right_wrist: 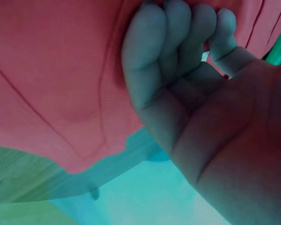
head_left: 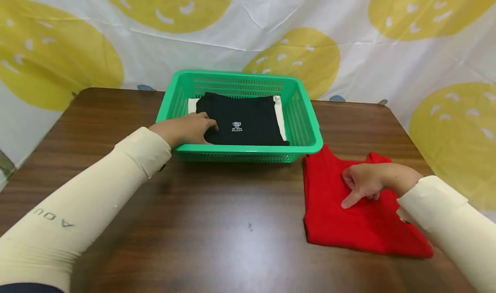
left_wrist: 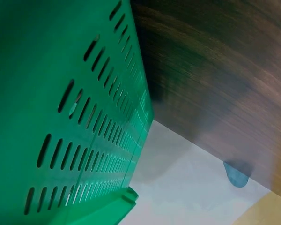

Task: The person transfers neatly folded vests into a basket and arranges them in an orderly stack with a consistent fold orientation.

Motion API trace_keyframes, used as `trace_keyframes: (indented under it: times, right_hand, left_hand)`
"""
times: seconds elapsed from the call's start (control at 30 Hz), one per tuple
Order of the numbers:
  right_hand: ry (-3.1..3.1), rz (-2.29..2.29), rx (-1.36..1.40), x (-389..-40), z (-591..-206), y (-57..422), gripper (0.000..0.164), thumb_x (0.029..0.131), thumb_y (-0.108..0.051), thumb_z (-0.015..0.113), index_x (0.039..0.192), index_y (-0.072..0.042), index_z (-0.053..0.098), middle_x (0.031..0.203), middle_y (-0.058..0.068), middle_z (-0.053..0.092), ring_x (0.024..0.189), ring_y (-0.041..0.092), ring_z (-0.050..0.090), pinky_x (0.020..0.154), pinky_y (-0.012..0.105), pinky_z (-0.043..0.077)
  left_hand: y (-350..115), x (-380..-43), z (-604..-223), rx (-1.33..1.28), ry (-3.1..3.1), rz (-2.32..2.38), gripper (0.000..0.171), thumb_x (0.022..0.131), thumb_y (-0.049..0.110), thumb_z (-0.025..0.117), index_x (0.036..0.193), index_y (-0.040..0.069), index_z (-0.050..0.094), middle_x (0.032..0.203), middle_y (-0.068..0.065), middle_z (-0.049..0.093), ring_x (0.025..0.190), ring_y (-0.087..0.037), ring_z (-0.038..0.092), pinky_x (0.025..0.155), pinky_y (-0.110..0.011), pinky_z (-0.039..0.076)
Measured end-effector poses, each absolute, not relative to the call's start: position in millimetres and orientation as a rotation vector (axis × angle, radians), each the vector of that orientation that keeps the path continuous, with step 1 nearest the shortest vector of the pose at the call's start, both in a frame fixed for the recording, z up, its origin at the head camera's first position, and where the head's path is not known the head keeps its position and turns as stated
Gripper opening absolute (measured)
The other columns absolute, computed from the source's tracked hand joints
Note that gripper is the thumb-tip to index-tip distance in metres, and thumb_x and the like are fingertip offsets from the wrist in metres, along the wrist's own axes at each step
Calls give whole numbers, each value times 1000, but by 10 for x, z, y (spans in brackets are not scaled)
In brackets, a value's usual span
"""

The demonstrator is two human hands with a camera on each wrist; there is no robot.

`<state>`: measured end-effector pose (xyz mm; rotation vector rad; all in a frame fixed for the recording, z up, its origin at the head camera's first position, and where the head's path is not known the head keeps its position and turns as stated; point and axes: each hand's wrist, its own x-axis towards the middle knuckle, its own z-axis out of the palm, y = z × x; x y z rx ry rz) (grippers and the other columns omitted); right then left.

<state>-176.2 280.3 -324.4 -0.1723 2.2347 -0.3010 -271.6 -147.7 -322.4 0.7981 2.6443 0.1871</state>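
A green plastic basket with slotted walls stands toward the back of the table. Inside lies a folded black T-shirt with a small white print, on top of cream-coloured cloth. My left hand reaches over the basket's front left corner, its bent fingers resting on the black shirt's left side. In the left wrist view only the basket's slotted wall shows, not the hand. To the right lies a folded red garment. Over it is my right hand, thumb extended down to the cloth, fingers loosely curled with nothing in them.
Everything rests on a dark brown wooden table. Behind its back edge hangs a white curtain with yellow round prints. The red garment's upper left corner lies close to the basket's front right corner.
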Motion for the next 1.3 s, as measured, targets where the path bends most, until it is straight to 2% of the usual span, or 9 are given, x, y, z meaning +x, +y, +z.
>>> trace_keyframes:
  times: [0.2, 0.43, 0.7, 1.17, 1.3]
  right_hand:
    - [2245, -200, -202, -1606, -3225, 2600, 55, 72, -47, 87, 88, -11, 49, 62, -1, 50, 54, 12, 50, 54, 25, 51]
    - [2273, -154, -280, -1412, -3231, 2387, 54, 71, -47, 88, 93, -11, 53, 64, -1, 53, 51, 12, 50, 52, 25, 47]
    - [2349, -72, -528, -1234, -3263, 2099, 51, 72, -53, 85, 88, -13, 57, 66, -2, 54, 60, 10, 47, 63, 27, 41]
    - [2398, 53, -683, -1172, -3267, 1630, 60, 72, -60, 81, 98, -10, 64, 74, -3, 60, 71, 12, 58, 75, 36, 52]
    - [2385, 59, -683, -1189, -3276, 1464, 60, 72, -59, 81, 102, -10, 65, 75, -4, 60, 72, 11, 58, 75, 34, 53]
  left_hand:
    - [-1477, -2720, -3219, 797, 2647, 192, 56, 93, 33, 69, 138, 4, 56, 144, -26, 46, 133, -46, 44, 109, -55, 41]
    - [-1468, -2706, -3209, 780, 2639, 185, 58, 93, 37, 69, 140, 5, 54, 147, -26, 44, 135, -46, 43, 111, -56, 39]
    - [-1472, -2712, -3219, 780, 2644, 168, 59, 93, 36, 68, 141, 4, 53, 147, -27, 43, 136, -47, 42, 112, -56, 38]
    - [-1464, -2733, -3227, 800, 2646, 159, 58, 93, 35, 69, 140, 3, 54, 145, -27, 45, 134, -48, 43, 111, -55, 39]
    - [-1462, -2743, -3242, 807, 2652, 164, 57, 93, 34, 69, 139, 3, 55, 144, -28, 45, 133, -48, 44, 110, -56, 40]
